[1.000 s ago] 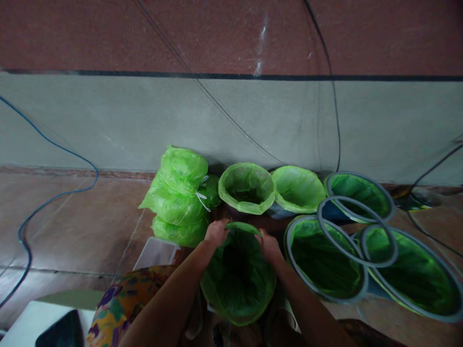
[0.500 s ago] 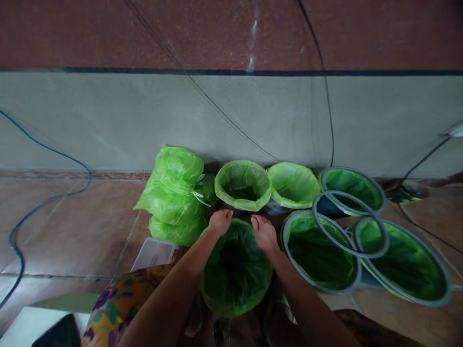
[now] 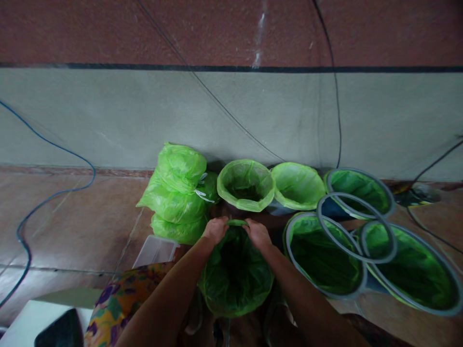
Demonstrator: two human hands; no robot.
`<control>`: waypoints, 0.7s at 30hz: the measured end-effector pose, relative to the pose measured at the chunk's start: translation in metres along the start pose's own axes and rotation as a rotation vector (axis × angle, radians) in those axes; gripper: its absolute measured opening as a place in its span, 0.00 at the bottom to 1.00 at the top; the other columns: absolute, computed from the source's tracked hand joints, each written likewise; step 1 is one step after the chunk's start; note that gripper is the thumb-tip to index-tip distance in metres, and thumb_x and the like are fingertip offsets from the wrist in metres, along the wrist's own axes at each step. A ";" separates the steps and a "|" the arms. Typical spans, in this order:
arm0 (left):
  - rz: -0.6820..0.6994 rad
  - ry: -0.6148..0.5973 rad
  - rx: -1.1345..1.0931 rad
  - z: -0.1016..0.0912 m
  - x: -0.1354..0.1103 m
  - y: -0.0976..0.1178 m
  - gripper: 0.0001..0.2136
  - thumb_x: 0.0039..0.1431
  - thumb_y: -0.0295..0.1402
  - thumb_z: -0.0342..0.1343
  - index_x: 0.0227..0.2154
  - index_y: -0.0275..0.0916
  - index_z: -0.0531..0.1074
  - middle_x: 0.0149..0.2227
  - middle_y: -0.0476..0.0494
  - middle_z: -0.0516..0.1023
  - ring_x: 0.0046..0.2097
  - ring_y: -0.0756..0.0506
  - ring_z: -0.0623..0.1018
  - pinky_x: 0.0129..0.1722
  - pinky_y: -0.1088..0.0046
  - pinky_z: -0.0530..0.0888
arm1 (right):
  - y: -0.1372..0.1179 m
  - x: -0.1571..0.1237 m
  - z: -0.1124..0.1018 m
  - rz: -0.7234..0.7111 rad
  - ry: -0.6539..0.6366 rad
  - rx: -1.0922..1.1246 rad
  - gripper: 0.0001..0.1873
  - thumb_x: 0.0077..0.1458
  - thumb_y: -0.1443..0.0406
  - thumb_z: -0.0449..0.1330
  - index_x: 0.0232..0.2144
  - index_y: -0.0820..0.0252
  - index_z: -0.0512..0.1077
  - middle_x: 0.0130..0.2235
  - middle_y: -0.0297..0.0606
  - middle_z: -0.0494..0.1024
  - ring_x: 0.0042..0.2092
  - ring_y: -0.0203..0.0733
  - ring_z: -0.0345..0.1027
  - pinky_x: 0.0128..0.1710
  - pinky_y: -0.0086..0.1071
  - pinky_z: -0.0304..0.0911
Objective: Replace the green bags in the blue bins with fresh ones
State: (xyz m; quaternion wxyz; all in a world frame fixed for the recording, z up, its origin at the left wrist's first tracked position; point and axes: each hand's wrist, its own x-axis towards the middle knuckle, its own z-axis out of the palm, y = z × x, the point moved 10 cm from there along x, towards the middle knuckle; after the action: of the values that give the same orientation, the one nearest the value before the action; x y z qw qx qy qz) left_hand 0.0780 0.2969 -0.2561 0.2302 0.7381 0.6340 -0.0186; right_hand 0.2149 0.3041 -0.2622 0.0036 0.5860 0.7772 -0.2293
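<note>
Between my knees stands a bin lined with a green bin liner (image 3: 237,299), its mouth facing up and its inside dark. My left hand (image 3: 216,230) is closed on the liner at the far rim, on the left. A short way to the right, my right hand (image 3: 257,233) grips the same far edge. A strip of folded green film runs between the two hands. The bin's outer wall is hidden by the liner and my arms. Just beyond my hands is another lined bin (image 3: 246,205), with the liner turned over its rim.
Tied green bags (image 3: 177,193) are piled at the left by the wall. More lined bins (image 3: 298,188) stand to the right, some with grey rims, and a loose grey ring (image 3: 356,195) lies across them. A clear plastic box (image 3: 155,250) and a blue cable (image 3: 61,193) are at left.
My hands have come down onto the far rim and closer together, and now a folded strip of liner shows between them. The view has shifted slightly.
</note>
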 end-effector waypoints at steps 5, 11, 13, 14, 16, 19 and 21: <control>-0.030 0.066 -0.027 -0.014 -0.005 0.007 0.20 0.53 0.31 0.55 0.51 0.40 0.65 0.50 0.41 0.73 0.53 0.42 0.71 0.55 0.62 0.63 | 0.016 -0.010 0.000 0.136 0.004 0.003 0.16 0.62 0.58 0.46 0.42 0.59 0.69 0.38 0.42 0.78 0.40 0.42 0.71 0.37 0.30 0.56; -0.068 0.320 -0.210 -0.056 -0.017 -0.004 0.31 0.48 0.39 0.60 0.56 0.40 0.61 0.56 0.40 0.68 0.57 0.41 0.67 0.56 0.62 0.63 | 0.055 -0.074 0.014 0.523 0.143 0.121 0.21 0.63 0.58 0.42 0.46 0.61 0.68 0.37 0.45 0.78 0.38 0.45 0.72 0.34 0.32 0.57; -0.106 0.373 -0.282 -0.062 -0.019 -0.011 0.25 0.52 0.37 0.57 0.54 0.38 0.64 0.53 0.40 0.71 0.54 0.43 0.70 0.54 0.66 0.66 | 0.059 -0.098 0.018 0.577 0.210 0.162 0.24 0.62 0.56 0.43 0.52 0.65 0.63 0.40 0.49 0.77 0.39 0.47 0.72 0.35 0.34 0.59; -0.117 0.391 -0.309 -0.064 -0.019 -0.012 0.21 0.54 0.35 0.55 0.52 0.38 0.67 0.51 0.40 0.73 0.52 0.44 0.72 0.53 0.68 0.67 | 0.059 -0.107 0.018 0.583 0.250 0.172 0.28 0.60 0.55 0.46 0.55 0.68 0.60 0.42 0.51 0.77 0.40 0.49 0.72 0.35 0.35 0.60; -0.109 0.421 -0.344 -0.064 -0.018 -0.010 0.16 0.57 0.33 0.52 0.48 0.37 0.70 0.48 0.41 0.75 0.49 0.46 0.74 0.51 0.70 0.68 | 0.056 -0.117 0.005 0.557 0.355 0.160 0.36 0.56 0.51 0.51 0.58 0.73 0.56 0.45 0.57 0.74 0.43 0.53 0.70 0.38 0.37 0.61; -0.020 0.446 -0.377 -0.063 -0.013 0.004 0.12 0.59 0.33 0.49 0.43 0.39 0.73 0.44 0.43 0.77 0.46 0.48 0.75 0.49 0.73 0.69 | 0.042 -0.104 -0.031 0.397 0.518 0.140 0.32 0.56 0.52 0.52 0.54 0.71 0.63 0.47 0.57 0.73 0.48 0.54 0.67 0.46 0.40 0.59; -0.022 0.440 -0.400 -0.060 -0.007 0.008 0.12 0.61 0.35 0.47 0.40 0.40 0.74 0.42 0.44 0.78 0.44 0.49 0.76 0.47 0.75 0.69 | 0.027 -0.076 -0.052 0.233 0.532 0.184 0.23 0.59 0.57 0.48 0.49 0.66 0.68 0.46 0.50 0.74 0.48 0.49 0.66 0.48 0.38 0.58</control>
State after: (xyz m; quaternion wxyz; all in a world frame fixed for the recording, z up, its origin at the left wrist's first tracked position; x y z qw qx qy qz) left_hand 0.0682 0.3117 -0.1977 0.2279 0.6575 0.6677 0.2644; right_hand 0.2773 0.2590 -0.2047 -0.2272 0.7086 0.6542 -0.1353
